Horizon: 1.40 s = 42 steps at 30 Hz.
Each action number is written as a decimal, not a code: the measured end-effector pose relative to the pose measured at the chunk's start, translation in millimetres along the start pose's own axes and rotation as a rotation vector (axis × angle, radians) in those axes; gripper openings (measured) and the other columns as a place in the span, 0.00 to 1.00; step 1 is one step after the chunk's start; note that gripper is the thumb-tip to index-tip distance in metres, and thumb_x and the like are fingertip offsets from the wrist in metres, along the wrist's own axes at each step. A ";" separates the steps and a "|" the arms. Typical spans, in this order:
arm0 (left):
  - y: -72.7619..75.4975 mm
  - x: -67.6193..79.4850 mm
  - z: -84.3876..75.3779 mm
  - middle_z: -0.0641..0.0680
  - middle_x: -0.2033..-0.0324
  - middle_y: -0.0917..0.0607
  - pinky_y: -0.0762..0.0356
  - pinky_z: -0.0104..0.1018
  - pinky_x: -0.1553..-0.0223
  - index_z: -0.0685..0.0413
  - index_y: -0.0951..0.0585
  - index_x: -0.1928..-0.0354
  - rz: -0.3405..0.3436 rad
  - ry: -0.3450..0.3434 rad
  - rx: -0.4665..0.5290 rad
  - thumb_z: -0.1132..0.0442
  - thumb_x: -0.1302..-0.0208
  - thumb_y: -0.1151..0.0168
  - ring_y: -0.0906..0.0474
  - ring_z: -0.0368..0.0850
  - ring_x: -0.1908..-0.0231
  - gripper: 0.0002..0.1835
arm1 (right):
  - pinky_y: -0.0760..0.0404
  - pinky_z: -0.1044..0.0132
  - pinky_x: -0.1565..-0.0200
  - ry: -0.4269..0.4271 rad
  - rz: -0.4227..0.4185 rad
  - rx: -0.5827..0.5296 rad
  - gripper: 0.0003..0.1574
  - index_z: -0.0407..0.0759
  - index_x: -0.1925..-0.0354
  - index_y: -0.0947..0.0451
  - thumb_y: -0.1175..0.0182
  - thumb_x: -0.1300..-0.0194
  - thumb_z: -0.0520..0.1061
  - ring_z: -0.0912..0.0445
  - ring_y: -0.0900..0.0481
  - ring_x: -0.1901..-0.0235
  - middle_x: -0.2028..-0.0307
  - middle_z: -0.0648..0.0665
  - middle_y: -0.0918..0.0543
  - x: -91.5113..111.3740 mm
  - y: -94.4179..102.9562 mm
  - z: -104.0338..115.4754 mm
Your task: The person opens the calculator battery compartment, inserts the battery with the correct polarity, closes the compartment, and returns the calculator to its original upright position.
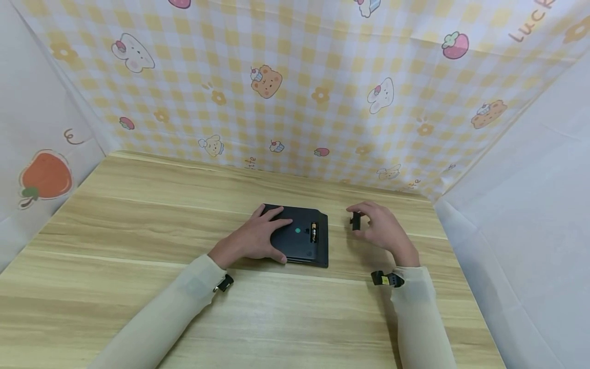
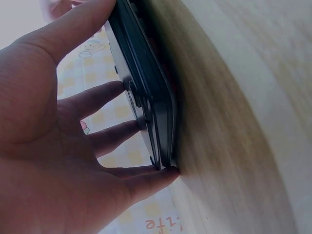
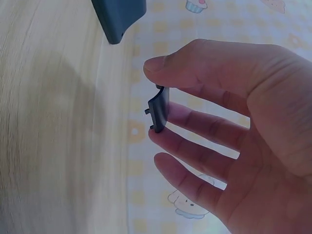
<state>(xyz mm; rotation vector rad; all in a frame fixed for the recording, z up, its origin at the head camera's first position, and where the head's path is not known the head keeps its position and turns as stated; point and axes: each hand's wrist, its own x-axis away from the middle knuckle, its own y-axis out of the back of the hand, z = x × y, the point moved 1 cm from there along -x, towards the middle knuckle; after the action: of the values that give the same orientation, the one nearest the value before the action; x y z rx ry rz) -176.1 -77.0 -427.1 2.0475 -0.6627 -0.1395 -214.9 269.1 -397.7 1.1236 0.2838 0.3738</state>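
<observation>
Left hand (image 1: 256, 239) rests spread on the calculator (image 1: 299, 247); battery (image 1: 314, 232) appears seated, exposed. Right of calculator, right hand (image 1: 381, 228) pinches detached cover (image 1: 356, 221).

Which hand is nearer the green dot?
Left. The left hand is just left of the green dot on the black device; the right hand is beyond the device's right edge.

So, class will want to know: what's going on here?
A person's left hand rests, fingers spread, on a flat black device lying on the table. A battery shows, uncovered, in the device's upper side. The right hand pinches a small black cover between thumb and fingers, off to the right of the device and apart from it. At this moment, the cover is not on the device.
</observation>
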 end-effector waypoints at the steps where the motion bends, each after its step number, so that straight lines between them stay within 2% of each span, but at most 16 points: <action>1: 0.1 0.4 -0.1 0.58 0.13 0.46 0.47 0.73 0.21 0.46 0.29 0.16 0.000 0.001 0.000 0.41 0.42 0.14 0.63 0.76 0.16 0.54 | 0.19 0.34 0.40 0.004 -0.001 0.004 0.37 0.39 0.33 0.16 0.20 0.40 0.34 0.35 0.16 0.39 0.36 0.36 0.15 -0.2 -0.3 1.1; 11: 0.5 0.3 -0.9 0.58 0.12 0.46 0.48 0.73 0.21 0.46 0.29 0.16 0.004 0.002 0.000 0.42 0.41 0.14 0.64 0.76 0.15 0.54 | 0.19 0.35 0.39 0.040 0.008 0.027 0.36 0.40 0.34 0.15 0.20 0.40 0.35 0.36 0.17 0.39 0.37 0.38 0.15 -1.5 -2.6 14.2; 25: 1.7 0.2 -1.1 0.58 0.12 0.46 0.47 0.73 0.21 0.45 0.30 0.15 0.007 0.002 -0.005 0.41 0.40 0.15 0.64 0.76 0.15 0.54 | 0.17 0.37 0.40 0.104 -0.009 0.064 0.24 0.40 0.45 0.10 0.21 0.41 0.36 0.39 0.14 0.43 0.42 0.41 0.13 -4.1 -6.4 23.5; 42: 1.1 2.5 -1.3 0.58 0.12 0.46 0.48 0.73 0.21 0.46 0.29 0.16 0.009 0.009 0.000 0.42 0.41 0.15 0.64 0.76 0.16 0.54 | 0.17 0.37 0.41 0.112 0.002 0.063 0.24 0.42 0.45 0.11 0.19 0.40 0.40 0.40 0.14 0.44 0.42 0.42 0.13 -3.7 -11.0 36.1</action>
<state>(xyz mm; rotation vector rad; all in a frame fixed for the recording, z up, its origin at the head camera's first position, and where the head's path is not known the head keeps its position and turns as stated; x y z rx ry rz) -173.9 -77.7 -425.1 2.0438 -0.6661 -0.1256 -202.0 233.8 -392.9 1.1670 0.3955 0.4329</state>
